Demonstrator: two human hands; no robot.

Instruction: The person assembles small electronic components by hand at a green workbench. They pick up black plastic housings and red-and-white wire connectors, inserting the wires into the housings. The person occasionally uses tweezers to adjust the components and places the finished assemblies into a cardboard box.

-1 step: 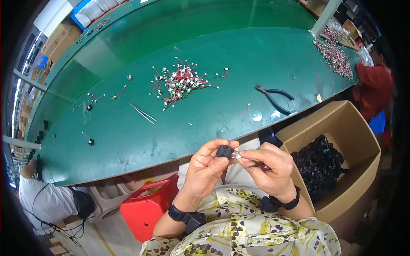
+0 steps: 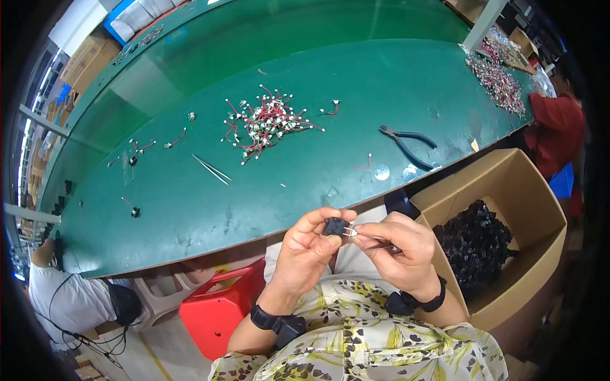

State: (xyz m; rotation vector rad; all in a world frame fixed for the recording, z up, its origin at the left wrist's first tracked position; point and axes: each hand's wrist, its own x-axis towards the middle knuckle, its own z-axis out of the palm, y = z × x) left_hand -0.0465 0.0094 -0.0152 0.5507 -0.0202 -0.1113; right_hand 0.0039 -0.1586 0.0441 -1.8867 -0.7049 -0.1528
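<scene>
1. Fingers [image 2: 318, 223] of the left hand [image 2: 309, 254] are closed around a small black part [image 2: 334, 227], thumb below and forefinger curled over the top.
2. Fingers of the right hand [image 2: 397, 244] are pinched shut on a small metal piece [image 2: 351, 232] at the right side of the black part; whether the two are joined cannot be told.
3. Both hands meet in front of the chest, just off the near edge of the green counter [image 2: 286, 171].
4. Each wrist carries a black band.
5. On the counter, well apart from the hands, lies a heap of red wires [image 2: 267, 124] with white ends.
6. Tweezers [image 2: 211, 169] lie left of the heap; blue-handled pliers [image 2: 406, 143] lie to its right.
7. A cardboard box [image 2: 508, 178] stands beside the right hand, holding a pile of black parts [image 2: 476, 244].
8. A red stool [image 2: 216, 311] sits below the left forearm.
</scene>
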